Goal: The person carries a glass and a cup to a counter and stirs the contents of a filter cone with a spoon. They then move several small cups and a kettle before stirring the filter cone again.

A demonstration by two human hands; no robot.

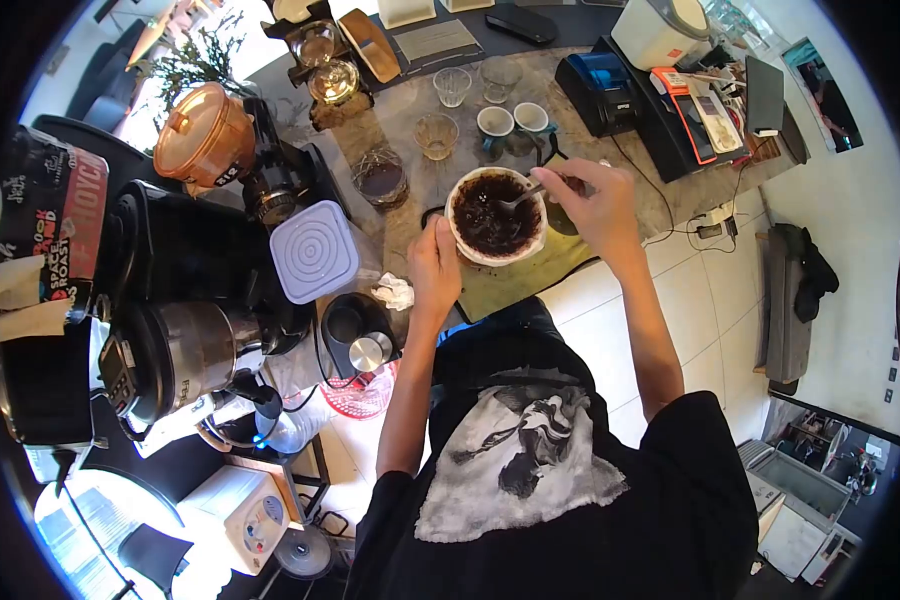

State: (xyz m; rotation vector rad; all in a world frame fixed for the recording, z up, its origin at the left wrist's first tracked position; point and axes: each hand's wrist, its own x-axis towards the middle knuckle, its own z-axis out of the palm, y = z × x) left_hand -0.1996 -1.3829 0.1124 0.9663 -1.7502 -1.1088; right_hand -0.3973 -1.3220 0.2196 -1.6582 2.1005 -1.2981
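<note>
Dark brown, wet-looking contents (490, 232) fill much of a round white vessel (510, 259), which sits in front of the person, at the near edge of the counter (545, 80) and over a green cloth (570, 262). The right hand (600, 205) comes in from the right with thumb and fingers pinched together on a spoon (522, 196), whose lower end dips into the brown mass and whose handle slants up across the vessel's right rim. The left hand (435, 265) is clamped on the vessel's left side, fingertips near the rim; some of its fingers are hidden, and whether the vessel rests on the cloth or is lifted off it cannot be told. Just beyond stands a glass holding dark liquid (381, 184), with a clear glass (436, 137) near it and two light-lined cups (495, 122) side by side to the right of that. Left of the left hand are a container with a lavender lid (315, 252) and a crumpled white tissue (394, 292), the tissue close to the wrist. Farther left stands a lidded copper-coloured pot (205, 135), while a black box-shaped device (598, 92) occupies the counter's far right.
</note>
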